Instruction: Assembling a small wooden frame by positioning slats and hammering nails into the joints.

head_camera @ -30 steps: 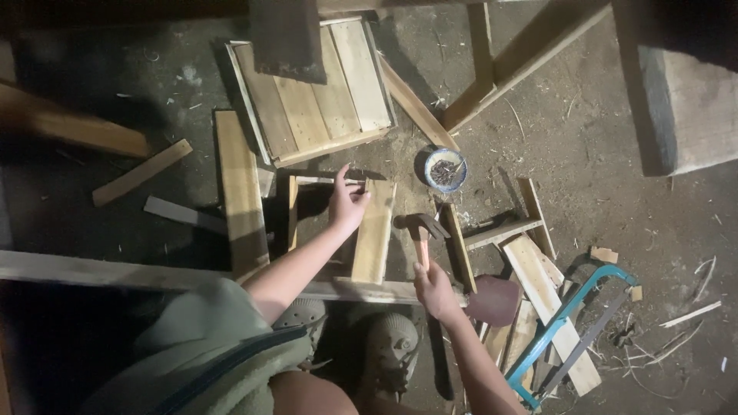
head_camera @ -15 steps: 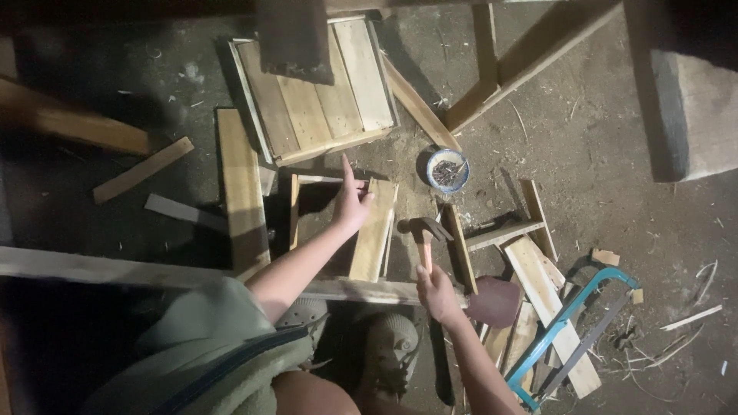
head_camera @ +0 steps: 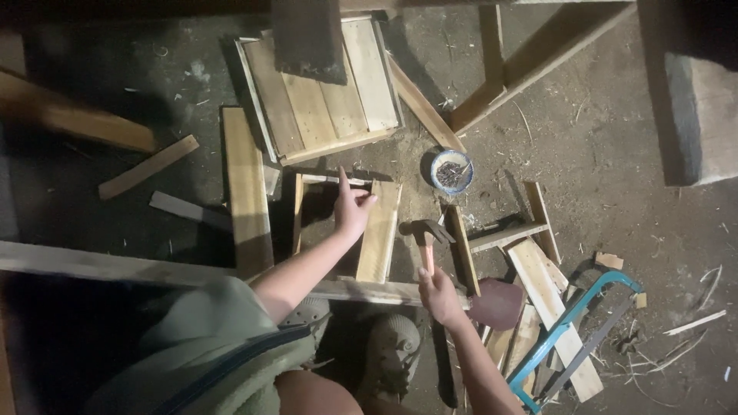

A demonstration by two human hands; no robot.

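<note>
The person's left hand [head_camera: 352,207] rests on a small open wooden frame [head_camera: 346,227] lying on the dirt floor, index finger raised and pointing away from the body, the other fingers curled toward the thumb at the frame's far crosspiece; whether they pinch a nail there cannot be told. The right hand [head_camera: 440,296] is wrapped firmly around the wooden handle of a claw hammer [head_camera: 425,237]. The hammer's long axis runs nearly straight away from the body, its dark head at the far end and set crosswise, hanging just right of the frame's right plank [head_camera: 380,230]. So the frame lies to the left of and slightly beyond the hammer head, and the left hand is the nearer one to it. The frame's side planks also run lengthwise away from the person. A small bowl of nails [head_camera: 451,170] sits just beyond the hammer head.
</note>
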